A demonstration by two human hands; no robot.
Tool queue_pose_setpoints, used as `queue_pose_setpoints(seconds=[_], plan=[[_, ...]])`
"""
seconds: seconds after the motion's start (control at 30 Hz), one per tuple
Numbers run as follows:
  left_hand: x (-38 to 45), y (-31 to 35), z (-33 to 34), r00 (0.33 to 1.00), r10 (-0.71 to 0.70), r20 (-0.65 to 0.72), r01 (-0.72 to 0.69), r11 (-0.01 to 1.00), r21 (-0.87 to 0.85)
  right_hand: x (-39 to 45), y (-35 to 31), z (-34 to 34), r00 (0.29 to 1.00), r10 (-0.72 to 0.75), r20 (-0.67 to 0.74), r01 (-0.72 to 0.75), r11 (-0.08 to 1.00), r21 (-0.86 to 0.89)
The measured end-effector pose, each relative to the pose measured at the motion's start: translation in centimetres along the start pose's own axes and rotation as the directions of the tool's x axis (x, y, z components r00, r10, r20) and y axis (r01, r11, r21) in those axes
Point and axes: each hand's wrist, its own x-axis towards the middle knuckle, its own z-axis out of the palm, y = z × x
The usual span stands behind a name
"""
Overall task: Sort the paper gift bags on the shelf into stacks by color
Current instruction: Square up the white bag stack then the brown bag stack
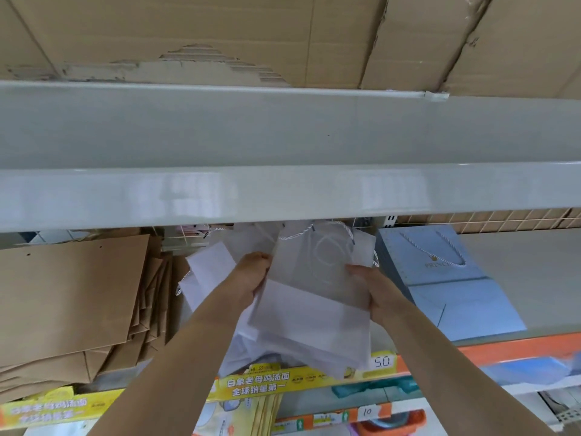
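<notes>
Flat white paper gift bags [314, 303] with white cord handles lie in a loose pile at the middle of the shelf [518, 278]. My left hand [251, 278] grips the left edge of the top white bags. On their right edge my right hand [374, 291] holds the same bundle. More white bags [209, 265] fan out behind my left hand. A stack of brown kraft bags [72, 297] lies on the left. Light blue bags [440, 272] with a crown print lie on the right.
A grey upper shelf board [283, 190] overhangs the bags closely, with torn cardboard [188, 36] above it. Yellow price strips [261, 382] and an orange rail [503, 347] run along the shelf's front edge. Other goods sit on lower shelves.
</notes>
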Motion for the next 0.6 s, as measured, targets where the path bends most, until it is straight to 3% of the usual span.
queue_pose_setpoints(seconds=[0.17,0.27,0.33,0.4,0.43,0.53,0.6], plan=[[-0.8,0.0,1.6,1.0,-0.014,0.008,0.015,0.996,-0.09,0.7,-1.0,-1.4,1.0,-0.006,-0.015,0.005,0.995,-0.097],[-0.1,0.1,1.4,0.998,0.022,-0.058,-0.021,0.999,0.024,0.8,-1.8,-2.4,0.996,-0.09,-0.007,0.089,0.989,-0.122],[0.9,0.1,0.2,0.97,0.158,-0.185,-0.099,0.95,0.295,0.7,-2.3,-3.0,0.99,-0.136,-0.043,0.128,0.98,-0.155],[1.9,-0.1,-2.0,0.915,0.323,-0.243,-0.052,0.691,0.721,0.5,-2.5,-3.8,0.973,-0.189,-0.131,0.166,0.971,-0.169],[2.4,-0.1,-3.2,0.911,0.337,-0.237,0.011,0.556,0.831,0.6,-2.7,-4.4,0.959,-0.216,-0.183,0.188,0.969,-0.157],[3.6,-0.2,-5.5,0.946,0.221,-0.238,0.159,0.322,0.933,0.1,-3.4,-5.5,0.958,-0.19,-0.213,0.198,0.98,0.017],[3.8,-0.3,-5.9,0.933,0.245,-0.264,0.221,0.189,0.957,-0.5,-4.1,-6.2,0.973,-0.132,-0.191,0.164,0.973,0.161]])
